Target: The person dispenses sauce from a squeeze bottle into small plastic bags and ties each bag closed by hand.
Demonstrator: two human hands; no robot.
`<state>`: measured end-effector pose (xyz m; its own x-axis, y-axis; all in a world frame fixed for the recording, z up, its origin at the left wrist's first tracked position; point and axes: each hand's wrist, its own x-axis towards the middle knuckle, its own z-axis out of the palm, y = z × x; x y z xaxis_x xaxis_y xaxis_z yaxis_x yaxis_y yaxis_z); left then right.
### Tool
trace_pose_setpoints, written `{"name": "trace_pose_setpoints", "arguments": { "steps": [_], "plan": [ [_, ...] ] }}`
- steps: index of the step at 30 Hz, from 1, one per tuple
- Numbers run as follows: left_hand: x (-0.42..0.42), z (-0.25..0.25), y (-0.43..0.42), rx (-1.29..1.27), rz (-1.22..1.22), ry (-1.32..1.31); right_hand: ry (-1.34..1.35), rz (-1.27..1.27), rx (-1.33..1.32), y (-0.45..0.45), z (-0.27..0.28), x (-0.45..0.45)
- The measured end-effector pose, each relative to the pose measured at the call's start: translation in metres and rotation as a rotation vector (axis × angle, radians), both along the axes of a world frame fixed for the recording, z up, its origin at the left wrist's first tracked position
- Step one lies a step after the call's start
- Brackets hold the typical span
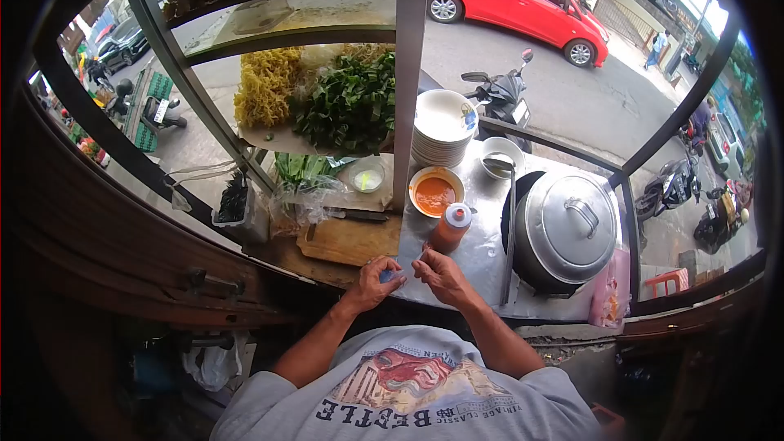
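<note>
My left hand (377, 283) is closed on a small bluish item (389, 276), too small to make out, near the front edge of the counter. To its right, my right hand (439, 274) is pinched, its fingertips on something thin that I cannot make out. Just beyond my right hand stands a squeeze bottle (451, 228) of orange-red sauce, upright. Behind the bottle is a bowl of orange sauce (435, 194). A wooden cutting board (347, 242) lies beyond my left hand, with a knife (359, 216) at its far edge.
A large lidded pot (569, 224) stands at the right of the metal counter (490, 257), near stacked plates (445, 117) and a white bowl (500, 155). Yellow noodles (265, 86) and chopped greens (349, 102) lie on a shelf. A frame post (411, 73) rises between shelf and counter.
</note>
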<state>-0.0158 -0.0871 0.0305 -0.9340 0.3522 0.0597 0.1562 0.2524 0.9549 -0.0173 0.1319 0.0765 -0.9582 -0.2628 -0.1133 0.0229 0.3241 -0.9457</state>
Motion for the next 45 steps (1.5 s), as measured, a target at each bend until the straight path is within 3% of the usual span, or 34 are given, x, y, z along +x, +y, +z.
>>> {"name": "trace_pose_setpoints", "arguments": {
  "steps": [2, 6, 13, 14, 17, 23, 27, 30, 33, 36, 39, 42, 45],
  "plan": [
    [0.001, 0.001, -0.003, 0.041, 0.066, -0.056, 0.083, 0.000, -0.057, 0.001, -0.008, 0.000],
    [-0.004, 0.011, -0.002, 0.028, 0.080, 0.014, -0.027, 0.131, 0.036, 0.001, 0.006, 0.001],
    [-0.004, 0.013, -0.001, -0.040, 0.158, 0.097, -0.032, -0.005, -0.071, 0.004, 0.006, -0.009],
    [-0.003, 0.018, 0.001, -0.049, 0.170, 0.108, 0.073, 0.031, 0.064, 0.003, 0.011, -0.006],
    [-0.002, 0.025, 0.012, -0.071, 0.146, 0.215, 0.119, 0.134, 0.133, -0.004, -0.005, 0.001],
    [-0.001, 0.019, 0.013, -0.098, 0.163, 0.200, 0.076, -0.023, 0.083, -0.003, -0.002, 0.005],
    [-0.011, 0.008, 0.002, -0.179, 0.162, 0.286, 0.287, -0.133, 0.073, -0.003, -0.007, 0.009],
    [-0.044, -0.029, -0.024, -0.273, 0.255, 0.334, 0.383, -0.221, 0.043, -0.001, 0.001, 0.010],
    [-0.088, -0.085, -0.065, -0.385, 0.359, 0.246, 0.302, -0.327, -0.119, 0.010, 0.012, 0.007],
    [-0.095, -0.079, -0.070, -0.800, 0.240, 0.474, 0.322, -0.338, -0.108, 0.019, 0.009, 0.007],
    [-0.097, -0.089, -0.070, -0.607, 0.435, 0.509, 0.325, -0.345, -0.083, 0.020, -0.004, 0.016],
    [-0.068, -0.022, -0.039, -0.416, 0.488, 0.610, 0.209, -0.217, -0.064, 0.025, -0.011, 0.023],
    [-0.025, 0.034, 0.011, 0.060, -0.038, 0.224, 0.027, -0.074, -0.153, 0.023, -0.010, 0.028]
  ]
}}
